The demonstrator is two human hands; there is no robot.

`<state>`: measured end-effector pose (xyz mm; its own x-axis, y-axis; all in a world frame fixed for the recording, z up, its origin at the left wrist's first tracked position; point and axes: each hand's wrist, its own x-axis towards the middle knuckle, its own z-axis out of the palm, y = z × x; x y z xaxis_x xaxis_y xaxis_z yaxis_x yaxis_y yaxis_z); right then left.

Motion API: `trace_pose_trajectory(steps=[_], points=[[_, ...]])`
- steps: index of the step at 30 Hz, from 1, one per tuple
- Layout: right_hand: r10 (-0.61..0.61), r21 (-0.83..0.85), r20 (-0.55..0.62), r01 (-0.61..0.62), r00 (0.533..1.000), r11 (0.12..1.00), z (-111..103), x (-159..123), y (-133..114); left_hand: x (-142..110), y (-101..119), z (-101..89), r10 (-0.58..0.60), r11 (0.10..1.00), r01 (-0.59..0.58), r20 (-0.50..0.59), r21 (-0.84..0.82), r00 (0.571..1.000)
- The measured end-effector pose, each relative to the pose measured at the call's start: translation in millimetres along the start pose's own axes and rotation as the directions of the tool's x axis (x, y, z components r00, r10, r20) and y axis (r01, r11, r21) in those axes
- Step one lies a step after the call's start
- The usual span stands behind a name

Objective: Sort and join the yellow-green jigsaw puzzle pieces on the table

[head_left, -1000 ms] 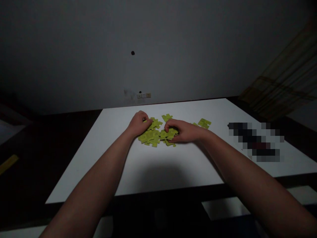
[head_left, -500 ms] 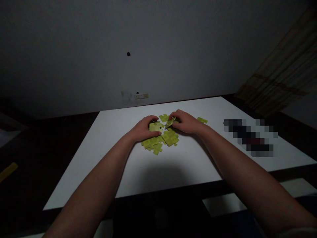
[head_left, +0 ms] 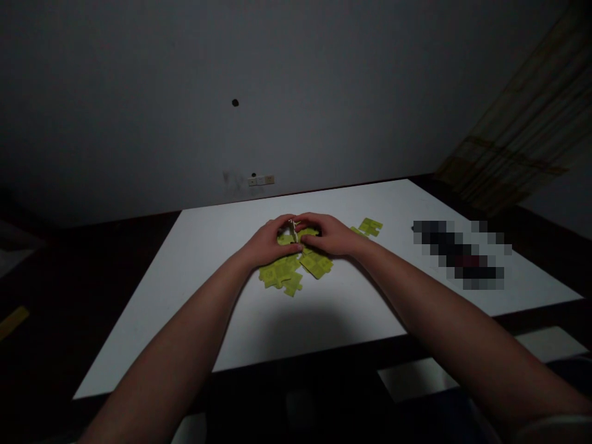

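Note:
Between my two hands, a small stack of puzzle pieces (head_left: 295,232) stands on edge above the pile. My left hand (head_left: 269,242) curls around its left side, thumb toward me and fingers at the far side. My right hand (head_left: 329,234) closes on the same stack from the right, thumb and fingers bent against it. Under and in front of the hands lies a loose pile of yellow-green puzzle pieces (head_left: 280,271), flat and overlapping. A few more puzzle pieces (head_left: 370,226) lie to the right, beyond my right wrist. My palms hide part of the pile.
The white table (head_left: 194,308) holds everything. A pixelated dark object (head_left: 457,253) lies at its right side. Behind the table stands a grey wall with a socket strip (head_left: 261,180), and a curtain (head_left: 513,135) hangs at the right.
My right hand has moved left to meet my left hand, bringing its pieces together with the left hand's. The held pieces now stand on edge. The view has shifted slightly.

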<state>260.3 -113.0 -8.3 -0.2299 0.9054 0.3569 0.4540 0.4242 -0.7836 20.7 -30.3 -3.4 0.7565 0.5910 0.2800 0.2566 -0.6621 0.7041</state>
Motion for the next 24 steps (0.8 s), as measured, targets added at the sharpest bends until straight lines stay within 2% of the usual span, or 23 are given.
trace_pose_trajectory(steps=[2,5,9,12,18,21,24], points=[[0.028,-0.085,-0.003,-0.028,1.0,0.996,-3.0,0.9,-0.5,0.5,-1.1,2.0,-0.019,1.0,0.018,-0.034,-0.013,0.999],[0.072,-0.308,-0.022,-0.075,0.997,0.949,-8.8,3.7,-0.7,2.6,-5.4,4.3,-0.068,0.996,0.063,-0.094,-0.055,0.993],[0.078,-0.471,-0.098,-0.115,0.992,0.875,-12.3,7.6,5.1,6.1,-8.3,5.6,-0.183,0.967,0.153,-0.138,-0.204,0.973],[0.03,-0.526,-0.089,-0.072,0.996,0.847,-10.7,7.6,12.8,8.0,-7.4,5.8,-0.273,0.913,0.202,-0.162,-0.355,0.948],[0.009,-0.553,0.117,0.057,0.993,0.831,-10.7,5.2,16.7,12.0,-10.7,3.3,-0.388,0.817,0.213,-0.237,-0.536,0.891],[0.024,-0.505,0.121,0.04,0.992,0.862,-14.2,5.2,9.7,13.0,-14.7,0.0,-0.43,0.801,0.227,-0.268,-0.554,0.862],[0.089,-0.474,0.087,-0.037,0.992,0.879,-16.0,5.2,0.8,13.2,-18.5,-3.2,-0.455,0.807,0.248,-0.296,-0.536,0.84]])
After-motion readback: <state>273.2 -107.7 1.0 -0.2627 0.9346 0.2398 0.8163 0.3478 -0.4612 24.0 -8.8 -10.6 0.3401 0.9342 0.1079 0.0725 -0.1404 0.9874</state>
